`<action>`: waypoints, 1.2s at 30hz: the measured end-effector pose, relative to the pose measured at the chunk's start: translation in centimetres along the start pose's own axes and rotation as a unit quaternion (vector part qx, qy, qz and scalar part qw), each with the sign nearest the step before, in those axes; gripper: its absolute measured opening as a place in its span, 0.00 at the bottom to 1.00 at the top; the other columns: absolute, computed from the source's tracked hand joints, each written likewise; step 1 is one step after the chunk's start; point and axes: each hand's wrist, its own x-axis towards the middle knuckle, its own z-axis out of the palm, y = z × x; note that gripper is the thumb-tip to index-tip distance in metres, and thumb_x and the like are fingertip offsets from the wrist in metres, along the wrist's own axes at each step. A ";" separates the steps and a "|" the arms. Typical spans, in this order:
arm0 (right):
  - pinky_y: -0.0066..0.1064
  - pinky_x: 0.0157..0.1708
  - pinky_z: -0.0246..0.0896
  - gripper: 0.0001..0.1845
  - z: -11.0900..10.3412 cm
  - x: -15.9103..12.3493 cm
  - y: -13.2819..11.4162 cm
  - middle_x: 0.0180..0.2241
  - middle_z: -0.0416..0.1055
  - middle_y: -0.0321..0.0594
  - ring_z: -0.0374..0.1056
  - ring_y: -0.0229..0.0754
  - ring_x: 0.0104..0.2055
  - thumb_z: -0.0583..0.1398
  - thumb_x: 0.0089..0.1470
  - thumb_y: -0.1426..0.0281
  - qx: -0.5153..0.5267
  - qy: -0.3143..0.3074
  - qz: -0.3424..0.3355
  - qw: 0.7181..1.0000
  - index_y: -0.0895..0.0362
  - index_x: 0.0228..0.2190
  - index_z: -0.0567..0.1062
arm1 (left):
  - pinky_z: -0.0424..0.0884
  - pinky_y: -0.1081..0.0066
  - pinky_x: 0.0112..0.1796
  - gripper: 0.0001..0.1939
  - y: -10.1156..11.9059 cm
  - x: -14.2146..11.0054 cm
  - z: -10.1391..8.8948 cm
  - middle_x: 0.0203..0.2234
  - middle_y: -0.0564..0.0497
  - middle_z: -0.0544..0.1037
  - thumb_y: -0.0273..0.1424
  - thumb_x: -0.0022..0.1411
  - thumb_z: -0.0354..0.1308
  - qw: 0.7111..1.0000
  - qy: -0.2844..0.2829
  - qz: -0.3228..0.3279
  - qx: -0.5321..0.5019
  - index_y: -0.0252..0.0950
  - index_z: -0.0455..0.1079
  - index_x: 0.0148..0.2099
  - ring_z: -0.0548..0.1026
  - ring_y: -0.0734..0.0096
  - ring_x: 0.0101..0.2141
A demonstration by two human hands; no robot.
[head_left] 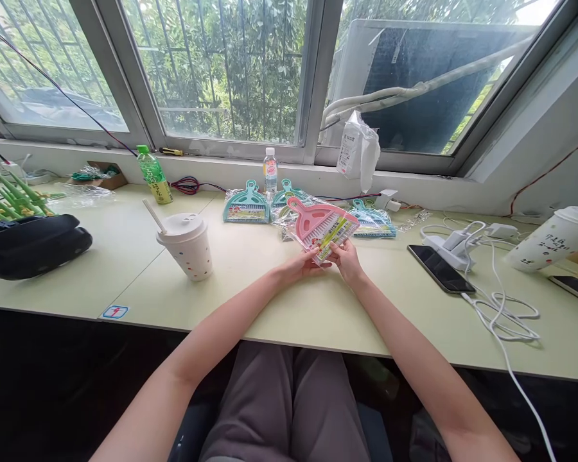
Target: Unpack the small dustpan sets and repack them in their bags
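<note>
Both my hands grip a pink plastic hand brush (320, 228) in clear wrapping, with white bristles and a printed yellow-green label. My left hand (301, 264) holds its lower left edge, and my right hand (347, 260) pinches the label end. The brush is tilted, its handle pointing up and left. Behind it lie three teal hand brushes (246, 205), (286, 194), (372, 221) in similar wrapping, one partly hidden by the pink brush. All of this rests above the pale green table (255, 298).
A dotted white cup with a straw (187, 247) stands left of my hands. Further left are a black bag (29, 247) and a green bottle (154, 174). A water bottle (270, 172) stands behind the brushes. To the right lie a phone (440, 268), white cables (496, 308) and a white cup (553, 240).
</note>
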 end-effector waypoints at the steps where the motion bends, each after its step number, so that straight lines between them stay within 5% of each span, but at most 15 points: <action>1: 0.45 0.38 0.75 0.24 0.0 0.0 -0.1 0.41 0.76 0.42 0.76 0.49 0.39 0.67 0.44 0.60 0.005 -0.005 0.000 1.000 0.53 0.42 0.67 | 0.71 0.65 0.48 0.21 0.1 -0.1 0.1 0.46 0.42 0.77 0.36 0.64 0.58 1.000 -0.020 -0.014 0.001 0.35 0.67 0.57 0.78 0.62 0.44; 5: 0.43 0.37 0.75 0.24 0.1 -0.2 -0.6 0.41 0.77 0.42 0.76 0.48 0.39 0.68 0.43 0.61 0.023 -0.009 -0.006 1.000 0.53 0.41 0.68 | 0.70 0.66 0.48 0.19 0.4 -0.2 0.3 0.47 0.43 0.77 0.37 0.63 0.59 0.999 -0.045 -0.013 0.005 0.35 0.70 0.53 0.77 0.65 0.43; 12: 0.38 0.38 0.75 0.25 0.6 -0.4 -0.8 0.40 0.77 0.39 0.76 0.44 0.38 0.70 0.41 0.63 0.057 0.007 -0.017 0.998 0.53 0.40 0.69 | 0.66 0.64 0.53 0.16 1.5 0.4 -0.2 0.47 0.46 0.76 0.32 0.60 0.61 0.979 0.099 0.177 -0.028 0.35 0.69 0.51 0.74 0.67 0.46; 20: 0.40 0.36 0.75 0.24 0.1 -0.3 -1.1 0.36 0.77 0.38 0.76 0.44 0.34 0.69 0.42 0.62 0.033 0.014 -0.030 0.999 0.53 0.40 0.69 | 0.63 0.61 0.54 0.23 0.3 -0.6 1.1 0.55 0.44 0.72 0.40 0.61 0.61 0.998 -0.056 0.006 0.020 0.41 0.67 0.57 0.71 0.61 0.53; 23: 0.42 0.39 0.75 0.24 0.1 -0.3 -1.3 0.37 0.77 0.38 0.76 0.46 0.37 0.68 0.43 0.62 0.036 0.012 -0.036 0.999 0.53 0.41 0.68 | 0.64 0.62 0.54 0.23 0.5 0.0 0.9 0.54 0.44 0.73 0.45 0.62 0.58 0.999 -0.032 0.015 0.032 0.40 0.69 0.56 0.71 0.61 0.53; 29: 0.45 0.40 0.74 0.27 0.6 -0.4 -1.0 0.39 0.76 0.39 0.76 0.46 0.38 0.69 0.42 0.61 0.023 -0.009 -0.019 1.000 0.52 0.43 0.67 | 0.68 0.63 0.51 0.25 1.5 0.2 0.3 0.53 0.44 0.73 0.40 0.60 0.60 0.982 0.069 0.174 0.019 0.38 0.66 0.58 0.72 0.61 0.52; 36: 0.46 0.41 0.74 0.28 -0.2 -0.2 -1.1 0.40 0.76 0.39 0.75 0.47 0.41 0.69 0.41 0.60 0.004 -0.015 -0.023 1.000 0.52 0.43 0.68 | 0.69 0.65 0.50 0.23 0.9 -0.4 1.0 0.55 0.46 0.72 0.42 0.64 0.56 0.997 0.039 0.069 0.015 0.40 0.67 0.58 0.72 0.64 0.51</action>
